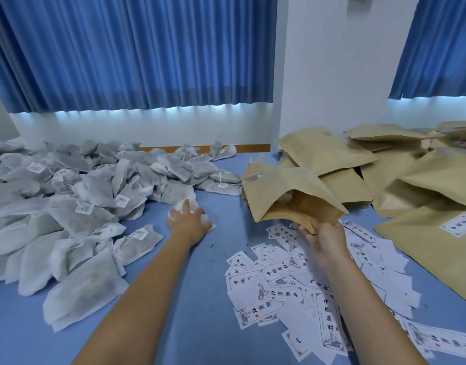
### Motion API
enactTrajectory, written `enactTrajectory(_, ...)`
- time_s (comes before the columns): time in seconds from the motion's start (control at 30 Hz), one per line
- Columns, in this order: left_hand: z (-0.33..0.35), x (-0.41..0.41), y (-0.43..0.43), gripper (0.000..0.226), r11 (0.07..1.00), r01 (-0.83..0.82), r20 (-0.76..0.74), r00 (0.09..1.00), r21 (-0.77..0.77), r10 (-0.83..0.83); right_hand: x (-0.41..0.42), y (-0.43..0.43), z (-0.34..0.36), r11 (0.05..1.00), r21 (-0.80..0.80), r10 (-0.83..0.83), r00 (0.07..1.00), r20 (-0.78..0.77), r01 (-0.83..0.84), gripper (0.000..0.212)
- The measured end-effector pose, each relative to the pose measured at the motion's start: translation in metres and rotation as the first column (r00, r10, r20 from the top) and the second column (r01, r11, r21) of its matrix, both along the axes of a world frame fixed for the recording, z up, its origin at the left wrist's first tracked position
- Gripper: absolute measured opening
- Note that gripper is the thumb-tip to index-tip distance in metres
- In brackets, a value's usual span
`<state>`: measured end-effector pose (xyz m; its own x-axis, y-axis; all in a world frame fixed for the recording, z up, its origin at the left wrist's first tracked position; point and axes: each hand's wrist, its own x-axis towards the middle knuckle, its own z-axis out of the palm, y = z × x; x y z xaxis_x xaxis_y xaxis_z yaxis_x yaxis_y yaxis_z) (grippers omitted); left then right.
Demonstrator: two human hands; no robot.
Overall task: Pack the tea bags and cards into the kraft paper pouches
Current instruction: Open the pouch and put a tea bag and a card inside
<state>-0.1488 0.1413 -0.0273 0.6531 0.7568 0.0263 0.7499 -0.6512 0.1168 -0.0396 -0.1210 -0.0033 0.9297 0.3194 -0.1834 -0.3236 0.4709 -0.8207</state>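
Observation:
A big heap of grey-white tea bags (68, 206) covers the left of the blue table. My left hand (189, 219) reaches to the heap's right edge, and its fingers curl round a white tea bag (179, 206). My right hand (324, 235) grips the bottom of a kraft paper pouch (292, 198), held tilted with its open mouth facing me. White printed cards (284, 283) lie scattered under and in front of my right hand. More kraft pouches (384, 164) are piled at the back right.
A labelled kraft pouch (437, 246) lies flat at the right edge. Bare blue table (200, 299) shows between my arms. A white wall and blue curtains stand behind the table's far edge.

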Motion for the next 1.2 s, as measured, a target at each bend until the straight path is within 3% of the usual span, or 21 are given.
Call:
enactTrajectory(0.1, -0.010, 0.010, -0.005, 0.028, 0.995, 0.084, 0.196, 0.976, 0.059, -0.094, 0.002, -0.001, 0.002, 0.999, 0.051, 0.012, 1.000, 0.014, -0.013, 0.026)
enactTrajectory(0.2, -0.008, 0.014, -0.031, 0.025, 0.933, 0.353, 0.334, 0.874, 0.066, -0.354, 0.005, 0.003, 0.004, 0.996, 0.092, 0.016, 1.000, 0.021, -0.018, 0.026)
enactTrajectory(0.3, -0.009, 0.004, -0.069, 0.027, 0.898, 0.414, 0.488, 0.759, 0.149, -0.431, 0.011, 0.005, 0.002, 0.989, 0.150, 0.011, 1.000, -0.002, -0.010, 0.026)
enactTrajectory(0.33, -0.007, -0.002, -0.083, 0.027, 0.891, 0.411, 0.574, 0.689, 0.192, -0.442, 0.013, 0.004, 0.000, 0.989, 0.146, 0.004, 1.000, -0.002, -0.003, 0.024)
enactTrajectory(0.4, 0.003, -0.014, -0.113, 0.026, 0.842, 0.446, 0.743, 0.441, 0.305, -0.503, 0.015, 0.003, -0.003, 0.995, 0.101, -0.021, 0.999, 0.035, 0.018, 0.023)
enactTrajectory(0.47, 0.015, -0.018, -0.143, 0.026, 0.731, 0.521, 0.741, 0.248, 0.441, -0.624, 0.013, 0.005, -0.005, 0.999, 0.022, -0.042, 0.996, 0.079, 0.041, 0.023)
enactTrajectory(0.5, 0.021, -0.016, -0.157, 0.026, 0.664, 0.561, 0.686, 0.217, 0.494, -0.694, 0.011, 0.006, -0.006, 0.999, -0.017, -0.036, 0.995, 0.097, 0.037, 0.022)
enactTrajectory(0.57, 0.035, -0.001, -0.177, 0.025, 0.599, 0.608, 0.537, 0.312, 0.521, -0.784, 0.004, 0.007, -0.007, 0.993, -0.117, -0.003, 0.989, 0.147, 0.020, 0.019)
enactTrajectory(0.7, 0.061, 0.046, -0.185, 0.023, 0.830, 0.476, 0.433, 0.708, 0.289, -0.557, -0.009, 0.012, -0.008, 0.968, -0.239, -0.003, 0.950, 0.312, 0.081, 0.025)
enactTrajectory(0.8, 0.067, 0.082, -0.165, 0.035, 0.908, 0.344, 0.157, 0.909, 0.241, -0.386, -0.020, 0.020, -0.012, 0.948, -0.299, 0.045, 0.882, 0.469, 0.110, 0.033)
enactTrajectory(0.87, 0.072, 0.090, -0.147, 0.037, 0.921, 0.343, -0.019, 0.938, 0.187, -0.345, -0.023, 0.024, -0.014, 0.938, -0.339, 0.117, 0.857, 0.502, 0.070, 0.037)
enactTrajectory(0.9, 0.075, 0.089, -0.140, 0.035, 0.934, 0.353, -0.026, 0.936, 0.062, -0.352, -0.023, 0.024, -0.014, 0.931, -0.361, 0.145, 0.852, 0.502, 0.054, 0.039)
enactTrajectory(0.97, 0.083, 0.082, -0.143, 0.032, 0.900, 0.392, 0.085, 0.920, -0.191, -0.383, -0.018, 0.022, -0.013, 0.930, -0.362, 0.131, 0.861, 0.491, 0.066, 0.041)
enactTrajectory(1.03, 0.084, 0.074, -0.159, 0.032, 0.853, 0.459, 0.147, 0.888, -0.247, -0.435, -0.008, 0.016, -0.011, 0.938, -0.332, 0.053, 0.901, 0.431, 0.104, 0.036)
enactTrajectory(1.1, 0.075, 0.057, -0.182, 0.040, 0.861, 0.508, 0.107, 0.854, 0.034, -0.508, 0.005, 0.011, -0.012, 0.949, -0.287, -0.031, 0.946, 0.323, 0.129, 0.029)
enactTrajectory(1.17, 0.063, 0.030, -0.198, 0.040, 0.762, 0.543, 0.101, 0.787, 0.354, -0.608, 0.011, 0.008, -0.015, 0.946, -0.294, -0.065, 0.966, 0.249, 0.140, 0.029)
enactTrajectory(1.2, 0.062, 0.016, -0.202, 0.032, 0.708, 0.572, 0.101, 0.744, 0.414, -0.660, 0.013, 0.008, -0.017, 0.950, -0.280, -0.077, 0.974, 0.211, 0.136, 0.029)
